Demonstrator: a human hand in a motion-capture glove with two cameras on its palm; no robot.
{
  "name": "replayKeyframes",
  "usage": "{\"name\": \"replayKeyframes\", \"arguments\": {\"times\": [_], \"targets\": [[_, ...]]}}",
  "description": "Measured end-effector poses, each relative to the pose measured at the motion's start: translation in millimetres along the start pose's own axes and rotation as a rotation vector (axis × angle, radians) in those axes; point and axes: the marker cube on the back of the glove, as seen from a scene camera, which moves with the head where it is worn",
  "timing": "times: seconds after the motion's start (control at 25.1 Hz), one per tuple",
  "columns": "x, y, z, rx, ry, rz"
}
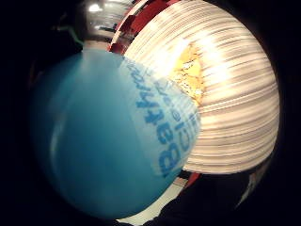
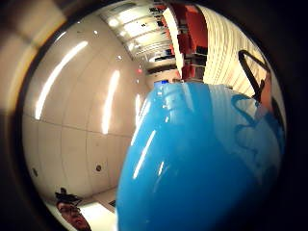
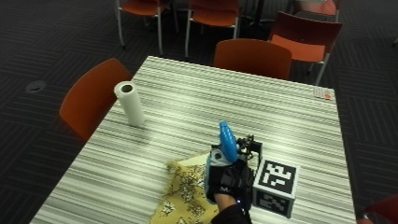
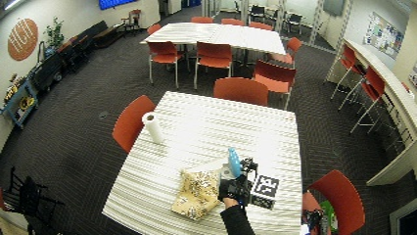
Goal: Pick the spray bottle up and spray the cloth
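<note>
Step in hand: the spray bottle (image 3: 226, 141) looks picked up already — it stands clear of the table (image 3: 187, 93) in the gloved right hand (image 3: 227, 183), so I'd judge the lifting done and the spraying not yet begun.
Next move: the nozzle needs turning toward the cloth (image 3: 181, 191), then a squeeze of the trigger (from here I can't make out where the trigger or nozzle faces).
Hand pose: the forearm comes in from the near edge of the table, with the hand raised just beside the cloth's right edge and the blue bottle sticking up and away above the knuckles.
Grip: the fingers are curled round the lower body of the bottle — both palm views are filled with blue plastic pressed close.
Bottle: in the hand, above the table, next to the cloth rather than over its middle.
Cloth: yellow and patterned, lying flat at the near edge; the little-finger-side palm view catches a patch of it beyond the bottle.
Also there: a paper towel roll (image 3: 129, 103) upright, well apart toward the far left.
</note>
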Motion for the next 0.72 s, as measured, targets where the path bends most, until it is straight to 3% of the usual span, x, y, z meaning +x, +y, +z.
{"name": "replayKeyframes", "arguments": {"times": [0.36,0.72], "targets": [[-57,-13,59,-0.075,-0.078,-0.052],[-60,-33,83,-0.084,-0.049,-0.083]]}}
